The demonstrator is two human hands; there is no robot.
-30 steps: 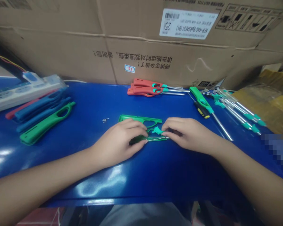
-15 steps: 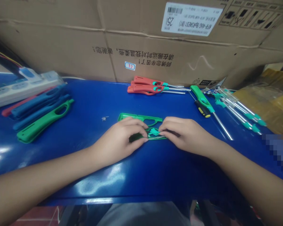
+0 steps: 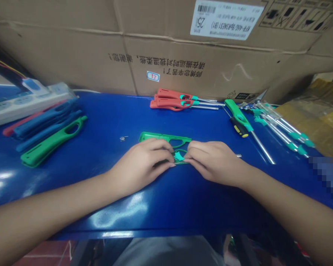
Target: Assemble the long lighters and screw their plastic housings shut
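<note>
Close in front of me lies an open half of a green lighter casing point(image 3: 180, 162), partly covered by my fingers. A teal trigger piece point(image 3: 178, 156) sits in its loop area. My left hand point(image 3: 144, 160) is closed around the casing's left part, thumb on the near edge. From the right, my right hand point(image 3: 215, 160) pinches at the edge of the teal trigger; exactly what lies between its fingertips is partly hidden. Just behind is a second green casing half point(image 3: 152, 137), its hollow side up. A small metal end point(image 3: 239, 155) shows beyond my right hand.
Screws point(image 3: 123, 139) lie left of the casings. Farther left are blue casings point(image 3: 44, 120), a green casing point(image 3: 51, 144) and a power strip point(image 3: 24, 103). Red lighters point(image 3: 172, 101) lie against a cardboard box point(image 3: 86, 55). Rightward: a screwdriver point(image 3: 239, 128), a green lighter point(image 3: 237, 112) and metal tubes point(image 3: 283, 129).
My right hand has shifted slightly left and down, its fingers drawn together. The teal trigger has moved a little left and turned. The small metal end has come into view.
</note>
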